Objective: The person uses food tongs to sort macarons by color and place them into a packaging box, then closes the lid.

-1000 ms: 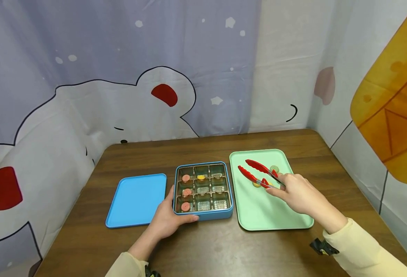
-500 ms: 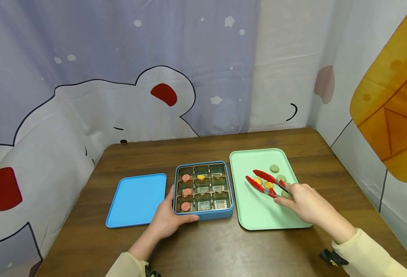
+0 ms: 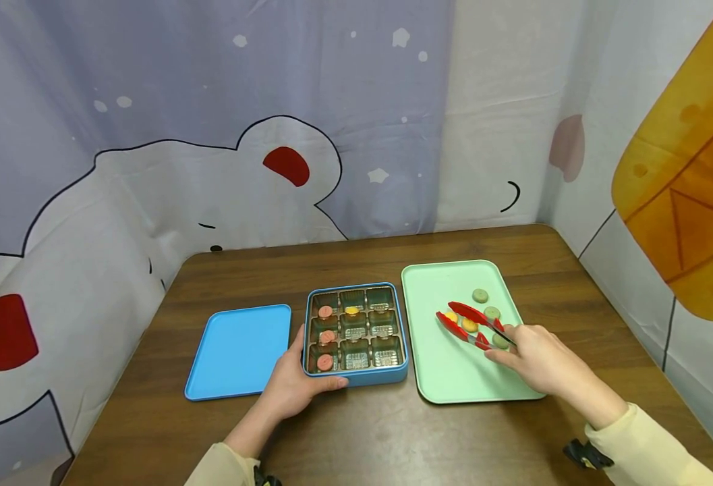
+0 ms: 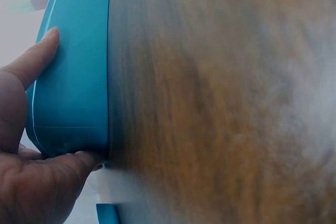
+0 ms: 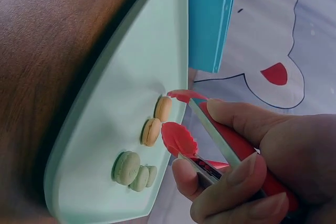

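a blue box (image 3: 356, 378) with nine compartments is seen on the worktop (image 3: 368, 432); three pink macarons (image 3: 326, 337) are counted in its left column and one yellow macaron (image 3: 352, 311) in the far middle compartment, the other five compartments being seen without a macaron. one blue lid (image 3: 239, 351) is laid flat just left of the box, apart from it. one green tray (image 3: 447, 371) is set just right of the box, and on it two yellow macarons (image 5: 156, 120) and three green macarons (image 3: 480, 295) can be made out, though the nearest green one is partly hidden by the tongs. the near left corner of the box is gripped by the left hand (image 3: 292, 388), the thumb laid along the left wall and the fingers curled along the front wall. one pair of red tongs (image 3: 468, 324) is grasped by the right hand (image 3: 541, 364), thumb on one arm and fingers on the other, the tips held slightly parted at the two yellow macarons; whether these are touched cannot be told. the tray's near half is left bare, and a strip of worktop is left between the tray and the right edge and along the front edge.
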`<state>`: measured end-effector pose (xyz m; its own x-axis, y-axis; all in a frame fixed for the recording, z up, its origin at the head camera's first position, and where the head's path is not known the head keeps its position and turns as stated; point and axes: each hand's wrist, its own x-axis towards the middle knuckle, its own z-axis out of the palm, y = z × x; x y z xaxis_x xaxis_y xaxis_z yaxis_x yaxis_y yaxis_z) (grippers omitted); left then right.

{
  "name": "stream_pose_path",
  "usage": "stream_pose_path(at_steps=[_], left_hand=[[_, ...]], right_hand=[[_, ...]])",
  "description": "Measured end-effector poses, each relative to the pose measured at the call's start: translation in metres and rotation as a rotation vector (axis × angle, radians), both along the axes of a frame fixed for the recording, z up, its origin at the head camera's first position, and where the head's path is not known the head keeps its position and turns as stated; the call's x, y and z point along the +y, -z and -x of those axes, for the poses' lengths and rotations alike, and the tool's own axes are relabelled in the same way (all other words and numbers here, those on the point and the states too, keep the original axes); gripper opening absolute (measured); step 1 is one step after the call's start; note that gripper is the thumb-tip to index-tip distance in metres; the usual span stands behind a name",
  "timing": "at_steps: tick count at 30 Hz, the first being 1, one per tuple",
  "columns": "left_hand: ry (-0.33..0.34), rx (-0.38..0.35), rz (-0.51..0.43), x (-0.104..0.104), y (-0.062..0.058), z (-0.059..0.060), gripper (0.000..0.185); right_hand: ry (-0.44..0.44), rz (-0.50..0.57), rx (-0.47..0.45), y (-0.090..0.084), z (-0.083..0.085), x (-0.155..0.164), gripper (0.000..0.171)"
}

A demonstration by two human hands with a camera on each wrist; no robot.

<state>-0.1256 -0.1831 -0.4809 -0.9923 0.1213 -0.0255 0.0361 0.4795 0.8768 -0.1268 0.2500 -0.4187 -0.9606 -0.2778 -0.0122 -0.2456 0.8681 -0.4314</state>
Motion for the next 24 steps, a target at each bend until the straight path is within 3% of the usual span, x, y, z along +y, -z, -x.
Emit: stream_pose_path(at_steps=[24], left_hand=[[-0.015,-0.008,0.011,0.0007,0.0005,-0.0002,0.133]], right_hand=[[-0.022,0.007,0.023,-0.0015,0.0018,0.0022,0.027]])
